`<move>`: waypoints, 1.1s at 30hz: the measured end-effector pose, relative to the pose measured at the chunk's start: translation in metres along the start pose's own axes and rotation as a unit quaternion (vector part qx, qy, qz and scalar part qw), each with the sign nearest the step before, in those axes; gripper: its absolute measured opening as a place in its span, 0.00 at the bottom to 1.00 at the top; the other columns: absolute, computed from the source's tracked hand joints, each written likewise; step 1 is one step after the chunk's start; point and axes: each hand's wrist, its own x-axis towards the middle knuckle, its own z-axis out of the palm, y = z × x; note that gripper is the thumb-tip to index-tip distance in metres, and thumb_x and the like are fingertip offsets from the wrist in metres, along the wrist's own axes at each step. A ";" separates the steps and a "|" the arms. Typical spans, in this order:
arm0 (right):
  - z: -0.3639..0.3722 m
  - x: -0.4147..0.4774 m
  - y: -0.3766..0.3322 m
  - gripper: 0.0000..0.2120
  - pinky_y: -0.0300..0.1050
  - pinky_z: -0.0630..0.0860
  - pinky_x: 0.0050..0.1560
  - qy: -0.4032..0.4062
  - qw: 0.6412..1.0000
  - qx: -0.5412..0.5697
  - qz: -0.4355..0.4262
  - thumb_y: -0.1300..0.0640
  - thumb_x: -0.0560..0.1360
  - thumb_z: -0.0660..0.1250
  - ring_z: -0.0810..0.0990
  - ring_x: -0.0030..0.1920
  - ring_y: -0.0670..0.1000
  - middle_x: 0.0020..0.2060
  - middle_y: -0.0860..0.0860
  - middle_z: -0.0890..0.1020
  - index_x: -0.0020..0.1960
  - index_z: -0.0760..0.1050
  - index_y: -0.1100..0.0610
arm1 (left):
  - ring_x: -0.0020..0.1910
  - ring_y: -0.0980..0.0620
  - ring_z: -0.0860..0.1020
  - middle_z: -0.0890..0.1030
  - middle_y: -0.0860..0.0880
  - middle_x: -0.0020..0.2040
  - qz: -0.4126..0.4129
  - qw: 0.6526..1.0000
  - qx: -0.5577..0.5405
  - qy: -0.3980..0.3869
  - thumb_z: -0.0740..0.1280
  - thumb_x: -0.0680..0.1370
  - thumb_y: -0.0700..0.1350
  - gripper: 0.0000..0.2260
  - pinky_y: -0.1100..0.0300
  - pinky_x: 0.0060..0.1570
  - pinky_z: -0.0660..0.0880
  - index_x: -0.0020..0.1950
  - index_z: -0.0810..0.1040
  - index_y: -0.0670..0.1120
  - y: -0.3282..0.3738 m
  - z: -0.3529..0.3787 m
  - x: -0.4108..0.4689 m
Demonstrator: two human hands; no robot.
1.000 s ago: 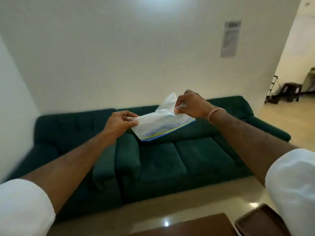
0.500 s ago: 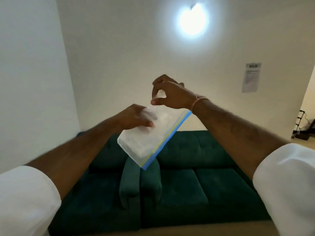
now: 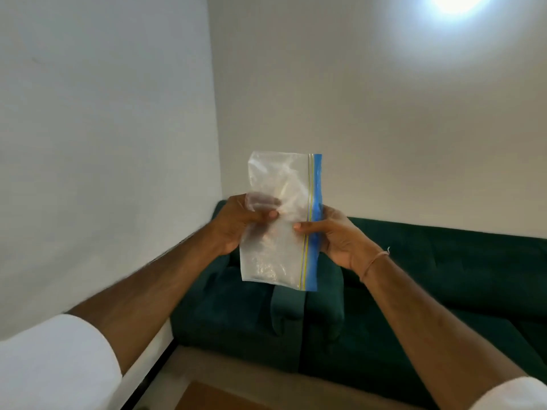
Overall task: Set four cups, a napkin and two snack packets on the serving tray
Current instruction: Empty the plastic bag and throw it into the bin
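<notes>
I hold a clear plastic zip bag [image 3: 281, 179] upright in front of me, its blue zip strip running down the right side. My left hand [image 3: 239, 223] pinches the bag's left half, thumb in front and fingers behind the plastic. My right hand [image 3: 340, 232] grips the blue zip edge. The bag looks empty or nearly so. No cups, napkin, snack packets or serving tray are in view.
A dark green sofa [image 3: 444, 276] runs along the wall behind and below my hands. White walls meet in a corner to the left. A brown table corner [image 3: 213, 398] shows at the bottom edge. A bright lamp [image 3: 455, 1] glares at the top right.
The bag has turned from a slanted position to upright with the zip strip vertical. My right hand dropped from above the bag to its zip edge. The view swung left toward the corner.
</notes>
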 end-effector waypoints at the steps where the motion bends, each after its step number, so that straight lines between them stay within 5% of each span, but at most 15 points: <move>1: 0.008 0.009 0.008 0.23 0.50 0.84 0.51 -0.002 1.000 0.006 0.005 0.71 0.66 0.76 0.85 0.48 0.56 0.52 0.58 0.85 0.60 0.79 0.61 | 0.47 0.49 0.84 0.87 0.44 0.50 -0.003 1.000 -0.002 0.005 0.78 0.65 0.35 0.16 0.58 0.45 0.82 0.51 0.86 0.43 -0.004 -0.014 -0.004; 9: 0.099 0.087 0.105 0.18 0.58 0.82 0.54 -0.009 0.997 0.047 0.059 0.81 0.68 0.64 0.84 0.45 0.60 0.44 0.61 0.84 0.50 0.79 0.63 | 0.51 0.45 0.83 0.86 0.44 0.50 -0.086 0.993 -0.064 0.049 0.73 0.67 0.31 0.21 0.53 0.47 0.82 0.58 0.81 0.41 -0.064 -0.149 -0.044; 13: 0.158 0.136 0.177 0.15 0.48 0.84 0.38 0.006 0.995 0.056 0.084 0.79 0.74 0.56 0.83 0.35 0.55 0.36 0.56 0.85 0.41 0.77 0.65 | 0.59 0.46 0.81 0.85 0.46 0.58 -0.137 0.989 -0.055 0.016 0.68 0.73 0.32 0.20 0.58 0.52 0.80 0.65 0.78 0.39 -0.094 -0.242 -0.069; 16: 0.202 0.170 0.236 0.14 0.57 0.82 0.52 0.005 0.997 0.013 0.082 0.79 0.73 0.53 0.83 0.50 0.59 0.53 0.59 0.84 0.40 0.77 0.72 | 0.63 0.41 0.79 0.80 0.40 0.66 -0.186 0.979 -0.082 0.002 0.65 0.71 0.36 0.15 0.54 0.56 0.79 0.54 0.83 0.32 -0.122 -0.318 -0.091; 19: 0.246 0.199 0.299 0.23 0.52 0.79 0.58 -0.042 0.995 -0.081 0.036 0.83 0.66 0.50 0.81 0.60 0.54 0.60 0.54 0.82 0.27 0.75 0.63 | 0.50 0.44 0.83 0.86 0.40 0.52 -0.250 0.967 -0.046 0.031 0.71 0.66 0.45 0.14 0.56 0.51 0.79 0.46 0.87 0.38 -0.163 -0.382 -0.119; 22: 0.276 0.220 0.356 0.23 0.54 0.78 0.62 -0.110 0.985 -0.107 0.075 0.80 0.65 0.54 0.79 0.65 0.53 0.64 0.52 0.81 0.33 0.81 0.60 | 0.49 0.50 0.83 0.87 0.52 0.46 -0.251 0.946 0.201 0.029 0.76 0.67 0.42 0.09 0.57 0.51 0.80 0.43 0.88 0.53 -0.212 -0.423 -0.144; 25: 0.302 0.236 0.417 0.22 0.56 0.77 0.60 -0.126 0.973 -0.056 0.187 0.68 0.65 0.61 0.79 0.64 0.55 0.66 0.54 0.79 0.56 0.79 0.55 | 0.51 0.49 0.82 0.85 0.53 0.50 -0.218 0.923 0.305 0.090 0.75 0.70 0.37 0.14 0.47 0.53 0.81 0.44 0.85 0.58 -0.271 -0.461 -0.171; 27: 0.323 0.244 0.463 0.25 0.49 0.81 0.55 -0.141 0.954 -0.089 0.250 0.54 0.69 0.70 0.83 0.60 0.54 0.65 0.54 0.80 0.66 0.74 0.49 | 0.52 0.50 0.81 0.84 0.51 0.53 -0.185 0.916 0.337 0.112 0.73 0.73 0.37 0.14 0.49 0.55 0.80 0.51 0.83 0.55 -0.309 -0.485 -0.191; 30: 0.358 0.257 0.535 0.32 0.45 0.80 0.55 -0.225 0.869 -0.380 0.225 0.35 0.64 0.77 0.83 0.55 0.48 0.58 0.46 0.81 0.65 0.74 0.43 | 0.53 0.49 0.81 0.83 0.48 0.55 -0.183 0.903 0.367 0.128 0.73 0.74 0.38 0.17 0.51 0.55 0.79 0.58 0.77 0.54 -0.362 -0.521 -0.219; 33: 0.392 0.269 0.614 0.23 0.46 0.78 0.54 -0.302 0.748 -0.570 0.156 0.48 0.69 0.77 0.81 0.52 0.51 0.54 0.49 0.82 0.61 0.77 0.50 | 0.54 0.47 0.81 0.83 0.48 0.55 -0.191 0.893 0.381 0.143 0.72 0.73 0.36 0.18 0.53 0.57 0.77 0.61 0.78 0.48 -0.423 -0.563 -0.251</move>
